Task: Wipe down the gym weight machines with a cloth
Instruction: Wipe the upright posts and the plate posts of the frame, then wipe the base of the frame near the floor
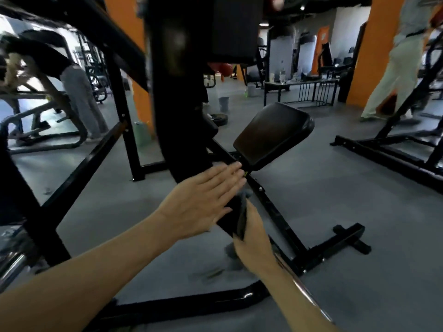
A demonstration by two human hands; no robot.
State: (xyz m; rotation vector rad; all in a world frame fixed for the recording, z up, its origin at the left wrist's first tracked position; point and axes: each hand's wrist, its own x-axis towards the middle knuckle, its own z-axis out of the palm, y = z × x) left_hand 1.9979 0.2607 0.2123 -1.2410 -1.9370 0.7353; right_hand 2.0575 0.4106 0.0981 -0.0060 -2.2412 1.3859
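Observation:
A black weight machine fills the middle of the view, with a thick upright post (177,111) and a padded black seat (273,135) on a slanted frame bar (275,209). My right hand (251,233) grips a dark grey cloth (236,218) just above the bar, below the seat. My left hand (203,200) is held flat with straight fingers, its fingertips near the seat's lower edge and its palm against the cloth's left side. Part of the cloth is hidden between my hands.
The machine's base bars (345,238) spread over the grey rubber floor. Another black frame (388,149) stands at right, a diagonal bar (81,164) at left. One person (393,68) walks at far right, another (81,97) stands at left. Grey buckets (224,104) sit farther back.

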